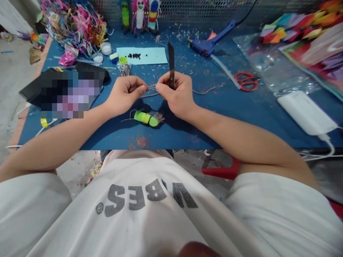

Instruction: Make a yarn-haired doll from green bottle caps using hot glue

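The left hand (125, 93) is closed, pinching one end of a thin grey strand (151, 86) above the blue table (241, 117). The right hand (177, 94) pinches the other end and also grips a dark knife (171, 60), blade upright. Keeping the strand taut, with the edge turned away from the fingertips, seems wisest. A green tube doll (146, 117) lies just below the hands. The glue gun (211, 41) and red scissors (246, 82) sit well apart to the right.

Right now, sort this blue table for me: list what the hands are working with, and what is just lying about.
In hand:
- thin strand, pinched between left hand and right hand
- dark blade, upright in the right hand
- green figure, lying just below the hands

Lying about:
- blue glue gun
- red scissors
- white charger
- pile of coloured cords
- three finished figures
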A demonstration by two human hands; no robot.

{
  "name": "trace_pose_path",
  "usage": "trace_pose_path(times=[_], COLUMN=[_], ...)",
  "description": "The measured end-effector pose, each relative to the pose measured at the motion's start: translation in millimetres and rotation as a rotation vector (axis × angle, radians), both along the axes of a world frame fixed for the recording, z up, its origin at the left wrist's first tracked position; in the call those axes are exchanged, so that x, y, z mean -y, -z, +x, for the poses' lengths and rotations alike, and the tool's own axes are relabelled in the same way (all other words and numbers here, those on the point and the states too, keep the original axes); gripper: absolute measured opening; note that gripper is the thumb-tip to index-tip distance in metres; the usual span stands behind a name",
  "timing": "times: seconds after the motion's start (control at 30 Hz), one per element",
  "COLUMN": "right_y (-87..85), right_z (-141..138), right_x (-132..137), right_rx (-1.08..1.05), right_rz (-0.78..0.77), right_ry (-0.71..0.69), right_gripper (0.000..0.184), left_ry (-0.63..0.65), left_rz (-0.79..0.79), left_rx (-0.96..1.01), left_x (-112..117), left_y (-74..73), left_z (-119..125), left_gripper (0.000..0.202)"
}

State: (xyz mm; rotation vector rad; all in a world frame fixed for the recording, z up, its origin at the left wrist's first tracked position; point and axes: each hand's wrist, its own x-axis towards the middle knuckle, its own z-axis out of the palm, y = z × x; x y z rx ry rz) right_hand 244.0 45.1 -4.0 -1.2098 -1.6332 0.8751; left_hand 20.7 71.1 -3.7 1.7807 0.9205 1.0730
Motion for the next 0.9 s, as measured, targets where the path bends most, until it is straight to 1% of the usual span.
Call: trace_pose_path(times=[0.13, 0.3, 0.47, 0.57, 0.67, 0.73, 0.83, 0.9], right_y=[-1.8, -5.2, -2.1, 5.1, 15.3, 21.5, 26.6, 27.1], right_z=[-1, 1, 4, 3, 4, 4, 5, 5], right_x=[2, 5, 7, 5, -1, -5, -9, -9], right_rx=[-0.078, 0.027, 0.029, 0.007, -0.004, -0.006, -0.002, -0.003], right_rz=[0.033, -0.018, -0.033, 0.064, 0.205, 0.269, 0.305, 0.315], right_ry=[-0.021, -0.009, -0.075, -0.083, -0.066, -0.057, -0.057, -0.059], right_gripper=[0.051, 0.056, 0.051, 0.052, 0.06, 0.064, 0.065, 0.065], left_ry=[-0.026, -0.033, -0.029, -0.024, -0.022, -0.017, -0.005, 0.002], left_rz=[0.007, -0.01, 0.001, 0.013, 0.017, -0.012, -0.095, -0.112], left_rx=[-0.005, 0.052, 0.048, 0.033, 0.015, 0.026, 0.065, 0.057], left_x=[2, 5, 8, 8, 6, 5, 5, 5], left_y=[-1.6, -2.7, -2.4, -1.4, -0.3, 0.4, 0.6, 0.1], left_z=[1, 5, 7, 7, 6, 5, 4, 4], left_gripper=[0.028, 0.036, 0.037, 0.039, 0.038, 0.036, 0.034, 0.031])
